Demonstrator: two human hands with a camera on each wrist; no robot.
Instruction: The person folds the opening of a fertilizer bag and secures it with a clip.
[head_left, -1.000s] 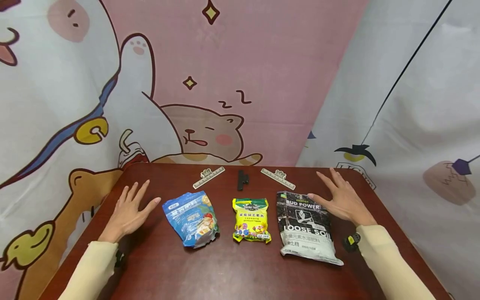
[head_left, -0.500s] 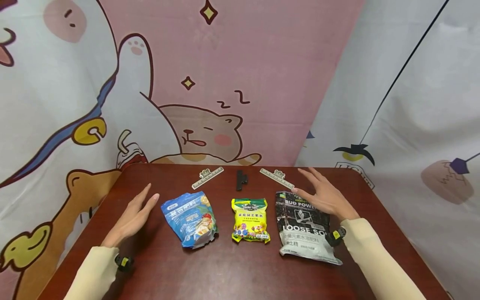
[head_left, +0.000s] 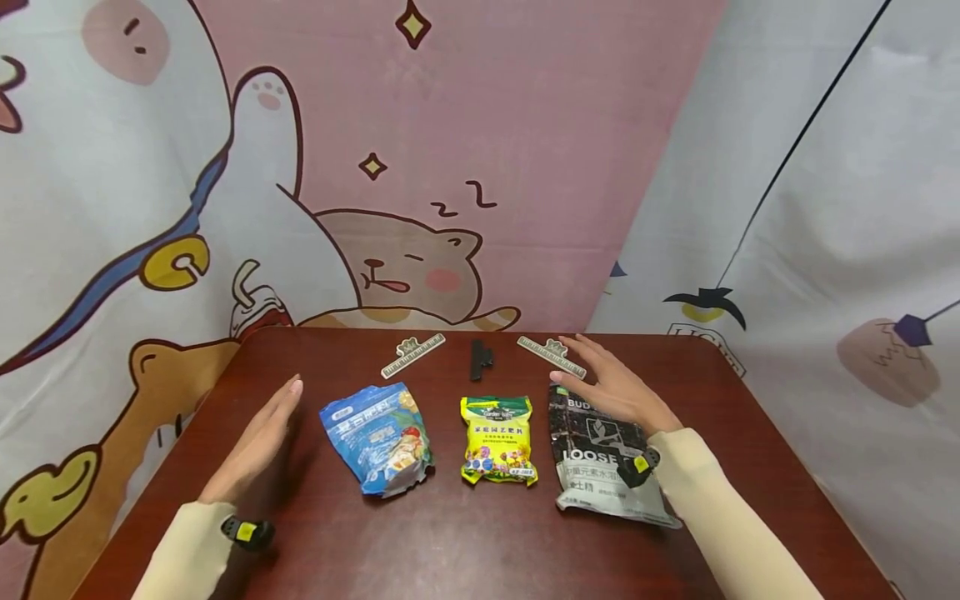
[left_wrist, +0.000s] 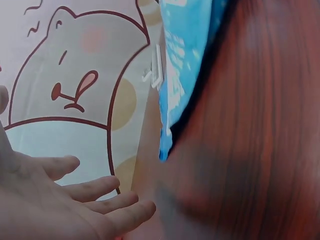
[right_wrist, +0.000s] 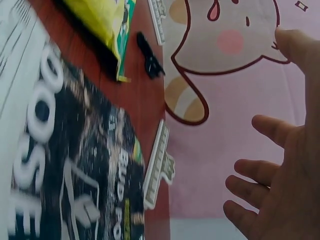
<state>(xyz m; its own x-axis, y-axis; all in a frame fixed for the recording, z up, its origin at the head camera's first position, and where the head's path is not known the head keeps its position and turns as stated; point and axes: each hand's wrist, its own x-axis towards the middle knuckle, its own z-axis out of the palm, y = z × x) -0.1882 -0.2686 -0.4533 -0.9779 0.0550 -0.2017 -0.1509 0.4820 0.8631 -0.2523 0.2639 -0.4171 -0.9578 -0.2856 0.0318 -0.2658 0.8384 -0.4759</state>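
My right hand (head_left: 618,390) hovers over the upper part of the black-and-white loose soil bag (head_left: 600,475), fingers extended and holding nothing. Its fingertips overlap the right piano-patterned clip (head_left: 543,353) in the head view. My left hand (head_left: 255,446) is raised over the table's left side, fingers straight, with no object in it. Closest to it is a blue printed pouch (head_left: 378,437), apart from the fingers. A small yellow-and-green fertilizer bag (head_left: 497,442) lies between the pouch and the soil bag.
At the back of the dark red table (head_left: 450,550) lie a second piano-patterned clip (head_left: 412,356) on the left and a black clip (head_left: 480,360) in the middle. Directly behind the table hangs a cartoon-printed cloth (head_left: 525,167).
My right hand has moved left over the soil bag, toward the right patterned clip. My left hand has turned more edge-on, its fingers closer together. The bags and clips stay put.
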